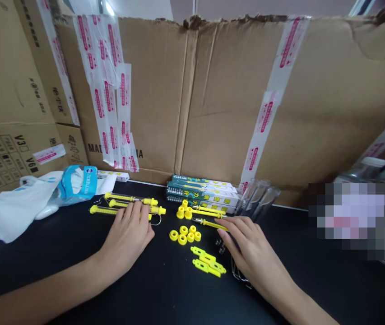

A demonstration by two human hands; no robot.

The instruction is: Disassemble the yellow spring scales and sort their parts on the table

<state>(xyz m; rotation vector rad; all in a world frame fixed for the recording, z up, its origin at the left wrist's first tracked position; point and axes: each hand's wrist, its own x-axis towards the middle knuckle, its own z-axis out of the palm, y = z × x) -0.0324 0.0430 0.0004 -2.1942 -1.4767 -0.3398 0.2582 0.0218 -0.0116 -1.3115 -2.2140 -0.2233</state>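
On the left, three yellow-and-clear spring scales (130, 197) lie side by side on the black table. My left hand (127, 234) is curled over the nearest one, its fingers bunched near the hooked end and hiding part of the tube. My right hand (255, 246) has thumb and forefinger at the end of a yellow rod with a spring (209, 224), the nearest of a small group of such rods. Between the hands lie several yellow ring caps (182, 239), flat yellow plates (209, 262) and stacked yellow caps (180, 212). Small dark metal parts (221, 246) sit by my right thumb.
Printed boxes (202, 192) are stacked against the cardboard wall (233, 99). Clear plastic tubes (258, 198) stand to their right. Metal wire hooks (239, 273) lie partly under my right hand. A blue tissue pack (80, 183) and white plastic bag (12, 203) are at left.
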